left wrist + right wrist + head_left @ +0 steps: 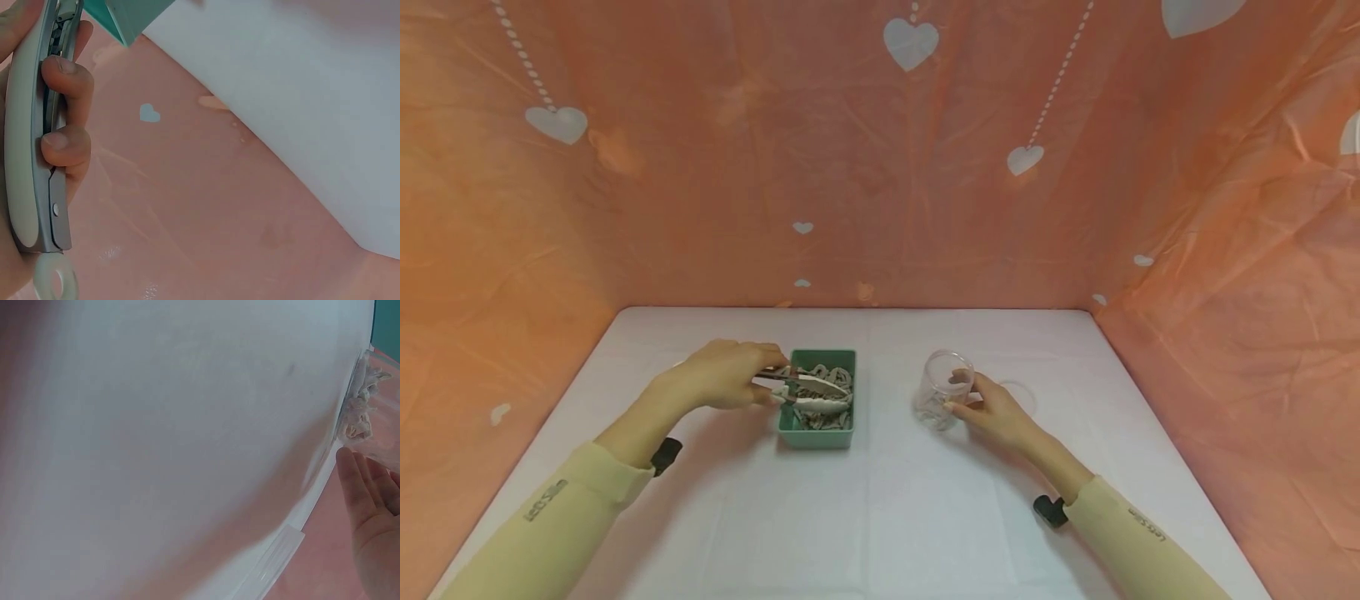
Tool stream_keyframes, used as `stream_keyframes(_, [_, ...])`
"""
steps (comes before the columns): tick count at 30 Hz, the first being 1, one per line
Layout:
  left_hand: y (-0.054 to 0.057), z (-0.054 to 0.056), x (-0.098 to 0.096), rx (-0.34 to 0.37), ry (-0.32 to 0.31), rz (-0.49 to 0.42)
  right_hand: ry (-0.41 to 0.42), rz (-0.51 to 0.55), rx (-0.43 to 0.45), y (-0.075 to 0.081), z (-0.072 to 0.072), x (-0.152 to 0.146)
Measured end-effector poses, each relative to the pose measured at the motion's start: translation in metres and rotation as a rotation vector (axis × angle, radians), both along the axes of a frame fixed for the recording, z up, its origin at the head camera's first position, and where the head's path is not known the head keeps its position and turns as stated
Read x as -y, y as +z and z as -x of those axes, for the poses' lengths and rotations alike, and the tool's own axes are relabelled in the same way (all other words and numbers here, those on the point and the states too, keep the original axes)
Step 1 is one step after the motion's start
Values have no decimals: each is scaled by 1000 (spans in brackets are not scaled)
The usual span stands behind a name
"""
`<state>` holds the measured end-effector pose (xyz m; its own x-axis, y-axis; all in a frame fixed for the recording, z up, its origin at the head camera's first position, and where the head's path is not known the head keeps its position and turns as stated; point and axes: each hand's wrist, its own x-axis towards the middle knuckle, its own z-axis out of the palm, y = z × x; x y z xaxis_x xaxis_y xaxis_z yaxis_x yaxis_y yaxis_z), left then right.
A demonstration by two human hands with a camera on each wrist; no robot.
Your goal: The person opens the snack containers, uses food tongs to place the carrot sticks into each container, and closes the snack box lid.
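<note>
My left hand (726, 375) grips a pair of tongs (822, 406), their tips down among greyish, curled strips (826, 422) in a green rectangular container (815, 442). In the left wrist view the fingers wrap around the pale handle (22, 144) of the tongs; the tips are out of that view. To the right of the container, my right hand (996, 412) holds a clear jar (938, 387) by its side, thumb and fingers on opposite sides. Several similar greyish pieces (360, 406) lie at the bottom of the jar, which is open at the top.
A clear round lid (1021, 392) lies on the white table (820, 525) just beyond my right hand; it shows in the right wrist view as a clear rim (272, 562). Orange sheeting (850, 167) with white hearts stands around the table's back and sides.
</note>
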<state>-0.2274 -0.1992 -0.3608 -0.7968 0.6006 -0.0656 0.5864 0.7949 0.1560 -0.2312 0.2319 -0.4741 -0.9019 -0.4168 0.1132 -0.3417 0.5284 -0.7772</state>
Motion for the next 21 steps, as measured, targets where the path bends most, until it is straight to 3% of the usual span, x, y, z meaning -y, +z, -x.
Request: stream_keyframes(21, [11,-8,16,-34,63,-90,-4,-4,0,-2,0,0])
